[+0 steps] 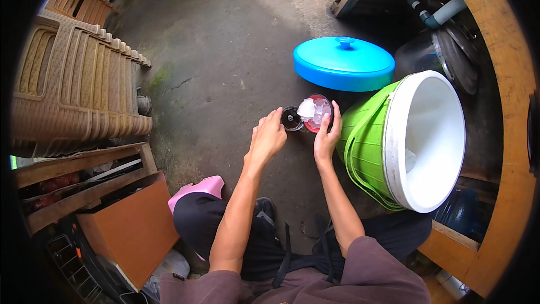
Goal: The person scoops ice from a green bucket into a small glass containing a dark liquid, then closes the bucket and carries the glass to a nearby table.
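My left hand [268,131] grips a small clear cup [292,118] with a dark inside; something small and pale shows at its middle, too small to name. In my right hand [328,137] is a red container [312,126] with a dark rim, heaped with chunks of ice [317,112]. Some ice sits at the rim nearest the cup, and the two vessels are side by side, touching or nearly so. Beside my right forearm stands a green ice bucket [367,143] with a white liner, its lid off. A little ice [409,160] is visible inside it.
The bucket's blue lid [344,61] rests beyond it on the concrete floor [219,50]. Stacked tan plastic stools [84,84] and an orange-brown box [130,228] line the left. A wooden table frame [512,93] borders the right. A pink stool [202,188] is by my left knee.
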Demonstrator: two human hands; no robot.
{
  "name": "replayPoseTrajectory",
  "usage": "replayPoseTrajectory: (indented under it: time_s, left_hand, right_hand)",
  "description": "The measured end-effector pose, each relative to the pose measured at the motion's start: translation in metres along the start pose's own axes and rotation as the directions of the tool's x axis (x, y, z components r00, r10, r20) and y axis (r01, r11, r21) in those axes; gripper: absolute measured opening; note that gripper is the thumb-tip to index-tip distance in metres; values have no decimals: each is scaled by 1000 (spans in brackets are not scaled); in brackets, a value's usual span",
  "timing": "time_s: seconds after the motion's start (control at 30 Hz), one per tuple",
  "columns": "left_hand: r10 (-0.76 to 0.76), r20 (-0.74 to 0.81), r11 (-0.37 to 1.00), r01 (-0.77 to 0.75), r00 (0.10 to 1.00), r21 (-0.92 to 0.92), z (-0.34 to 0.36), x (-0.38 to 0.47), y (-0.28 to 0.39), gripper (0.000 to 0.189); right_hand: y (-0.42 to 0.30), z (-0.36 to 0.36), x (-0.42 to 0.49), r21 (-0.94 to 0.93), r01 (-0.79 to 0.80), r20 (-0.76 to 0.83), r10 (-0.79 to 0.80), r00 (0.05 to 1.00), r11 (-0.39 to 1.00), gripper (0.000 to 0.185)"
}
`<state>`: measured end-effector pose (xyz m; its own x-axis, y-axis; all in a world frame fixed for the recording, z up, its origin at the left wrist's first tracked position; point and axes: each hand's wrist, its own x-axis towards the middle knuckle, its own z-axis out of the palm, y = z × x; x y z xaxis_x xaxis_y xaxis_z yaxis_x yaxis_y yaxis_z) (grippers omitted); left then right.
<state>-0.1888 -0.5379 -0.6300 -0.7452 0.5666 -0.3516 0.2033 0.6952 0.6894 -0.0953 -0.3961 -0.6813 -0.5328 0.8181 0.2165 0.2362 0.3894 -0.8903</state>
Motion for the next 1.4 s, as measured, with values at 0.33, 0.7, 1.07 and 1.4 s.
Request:
replayPoseTrajectory:
  time_s: [0.33,0.7,1.07,1.4]
  left_hand:
    - [-34,14,999,34,999,29,0,-1,2,54]
    - [-10,-24,998,11,1000,60,1,-2,2,52]
    - [-6,-51,997,10,999,71,1,-1,1,52]
    - [-16,-55,997,20,998,72,1,0,0,53]
  right_hand:
    - [1,1,-2,-26,30,-7,-31,1000,999,41]
    - [-7,2,-5,-67,118,79,-112,991,991,42]
    - [-10,4,-5,-100,124,89,-115,989,987,43]
    - [-9,7,-9,-106,164,89,-155,984,981,43]
